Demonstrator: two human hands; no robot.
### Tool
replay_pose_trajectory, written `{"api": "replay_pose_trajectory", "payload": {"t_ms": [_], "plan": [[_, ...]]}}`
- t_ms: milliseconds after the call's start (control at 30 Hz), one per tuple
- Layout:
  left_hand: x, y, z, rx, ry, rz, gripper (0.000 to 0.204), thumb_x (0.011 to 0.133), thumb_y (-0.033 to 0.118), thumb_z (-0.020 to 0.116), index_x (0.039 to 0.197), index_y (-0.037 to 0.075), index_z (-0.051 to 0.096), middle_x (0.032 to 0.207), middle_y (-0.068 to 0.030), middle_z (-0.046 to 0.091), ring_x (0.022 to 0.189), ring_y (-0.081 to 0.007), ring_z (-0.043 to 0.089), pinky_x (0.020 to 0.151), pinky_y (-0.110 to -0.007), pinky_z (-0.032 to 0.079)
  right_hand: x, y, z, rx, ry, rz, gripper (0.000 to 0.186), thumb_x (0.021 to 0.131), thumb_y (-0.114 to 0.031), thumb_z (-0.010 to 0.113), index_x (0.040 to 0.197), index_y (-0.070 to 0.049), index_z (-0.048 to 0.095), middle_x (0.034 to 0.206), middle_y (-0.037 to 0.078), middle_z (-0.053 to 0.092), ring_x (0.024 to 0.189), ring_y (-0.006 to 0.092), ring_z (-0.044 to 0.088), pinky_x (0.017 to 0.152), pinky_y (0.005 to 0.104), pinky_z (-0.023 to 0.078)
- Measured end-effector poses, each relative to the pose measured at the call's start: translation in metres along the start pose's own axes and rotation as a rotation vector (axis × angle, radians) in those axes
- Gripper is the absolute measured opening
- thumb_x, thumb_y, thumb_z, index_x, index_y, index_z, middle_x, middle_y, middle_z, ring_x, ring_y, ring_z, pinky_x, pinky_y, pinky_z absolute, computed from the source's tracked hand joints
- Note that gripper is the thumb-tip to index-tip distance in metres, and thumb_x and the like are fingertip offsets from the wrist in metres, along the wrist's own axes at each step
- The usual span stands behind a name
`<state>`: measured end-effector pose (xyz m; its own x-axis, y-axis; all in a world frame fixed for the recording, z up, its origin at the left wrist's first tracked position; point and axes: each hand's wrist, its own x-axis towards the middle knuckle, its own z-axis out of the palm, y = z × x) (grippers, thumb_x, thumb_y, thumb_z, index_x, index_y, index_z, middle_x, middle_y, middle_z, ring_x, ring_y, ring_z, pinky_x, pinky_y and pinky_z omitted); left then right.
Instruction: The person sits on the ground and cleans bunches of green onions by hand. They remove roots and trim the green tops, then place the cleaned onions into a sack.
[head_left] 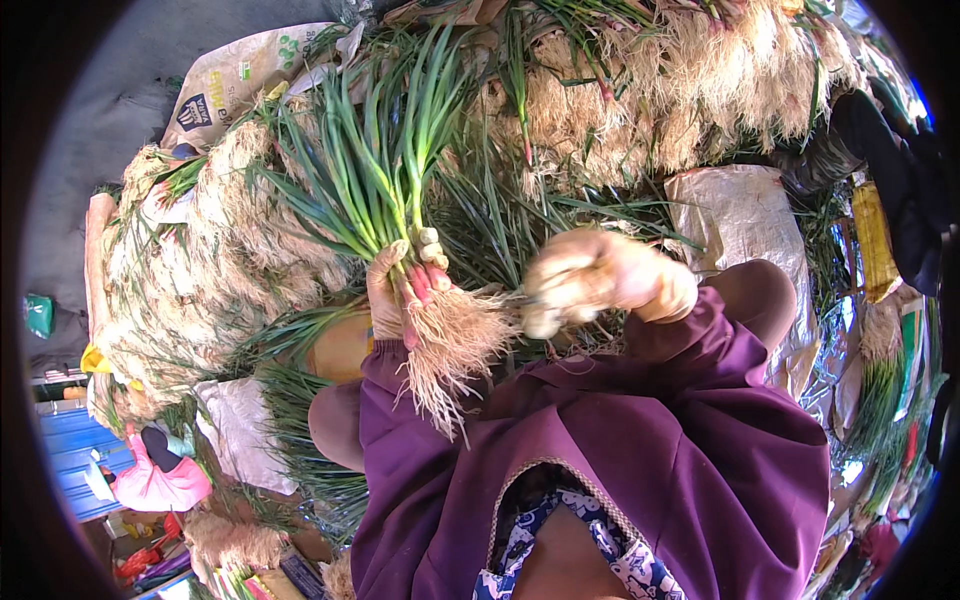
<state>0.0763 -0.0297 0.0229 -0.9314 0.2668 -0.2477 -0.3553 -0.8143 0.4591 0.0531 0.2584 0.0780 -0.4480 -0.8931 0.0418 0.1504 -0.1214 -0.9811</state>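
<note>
My left hand [385,290], in a pale glove, grips a bunch of spring onions [385,180] just above their reddish bulbs [425,283]. The long green leaves point up and away from me. Below the bulbs a shaggy tuft of pale roots [450,335] hangs over my purple sleeve. To the right of the roots is my right hand [590,275], gloved as well and smeared by motion. Its fingers look curled near the root tips; whether anything is in them does not show.
Large heaps of spring onions, roots outward, lie along the far side [650,90] and at the left [210,280]. Loose green leaves [480,220] cover the ground before me. A pale woven sack [740,220] lies at the right. Another person's dark-clothed limb [880,150] shows at the far right.
</note>
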Motion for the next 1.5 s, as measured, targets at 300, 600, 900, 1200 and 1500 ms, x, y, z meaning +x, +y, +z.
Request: {"api": "replay_pose_trajectory", "payload": {"t_ms": [300, 600, 900, 1200, 1500], "plan": [[-0.006, 0.006, 0.031, 0.156, -0.094, 0.081, 0.058, 0.085, 0.028, 0.064, 0.134, 0.009, 0.041, 0.084, -0.0015, 0.051, 0.077, -0.0165, 0.054, 0.056, -0.032, 0.047, 0.088, 0.097, -0.135, -1.134, 0.919, 0.571, 0.022, 0.089, -0.017, 0.056, 0.105, -0.003, 0.063, 0.096, 0.017, 0.067, 0.086, 0.0291, 0.067, 0.076, 0.038, 0.055], [0.041, 0.009, 0.055, 0.28, -0.099, 0.108, 0.041, 0.08, 0.023, 0.067, 0.114, 0.006, 0.051, 0.09, -0.0071, 0.056, 0.081, -0.0205, 0.056, 0.066, -0.039, 0.054, 0.083, 0.096, -0.13, -0.951, 1.377, 0.407, 0.013, 0.085, -0.021, 0.059, 0.093, -0.012, 0.065, 0.084, 0.015, 0.068, 0.079, 0.0353, 0.066, 0.07, 0.0429, 0.052], [0.077, -0.044, 0.011, 0.498, 0.037, -0.098, 0.041, 0.085, 0.034, 0.058, 0.081, -0.006, 0.059, 0.067, -0.0221, 0.063, 0.056, -0.0299, 0.062, 0.061, -0.036, 0.055, 0.058, 0.085, -0.024, -1.262, 1.03, 0.019, 0.013, 0.09, -0.019, 0.051, 0.089, -0.007, 0.057, 0.073, 0.013, 0.062, 0.072, 0.0293, 0.064, 0.06, 0.0406, 0.05], [0.052, -0.052, 0.008, 0.097, 0.061, 0.009, 0.038, 0.083, 0.014, 0.061, 0.115, -0.004, 0.05, 0.11, -0.0192, 0.059, 0.11, -0.0365, 0.056, 0.102, -0.051, 0.042, 0.047, 0.131, -0.045, -1.194, 0.936, 0.324, 0.012, 0.088, -0.02, 0.059, 0.087, -0.008, 0.057, 0.075, 0.014, 0.062, 0.067, 0.032, 0.063, 0.056, 0.0423, 0.049], [0.037, -0.044, 0.014, 0.398, 0.07, -0.041, 0.036, 0.087, 0.027, 0.055, 0.095, -0.008, 0.056, 0.064, -0.0234, 0.062, 0.05, -0.0288, 0.061, 0.055, -0.034, 0.054, 0.057, 0.106, -0.013, -1.415, 0.883, 0.038, 0.01, 0.087, -0.018, 0.056, 0.084, -0.011, 0.06, 0.074, 0.011, 0.063, 0.072, 0.0268, 0.065, 0.059, 0.038, 0.05]]}}
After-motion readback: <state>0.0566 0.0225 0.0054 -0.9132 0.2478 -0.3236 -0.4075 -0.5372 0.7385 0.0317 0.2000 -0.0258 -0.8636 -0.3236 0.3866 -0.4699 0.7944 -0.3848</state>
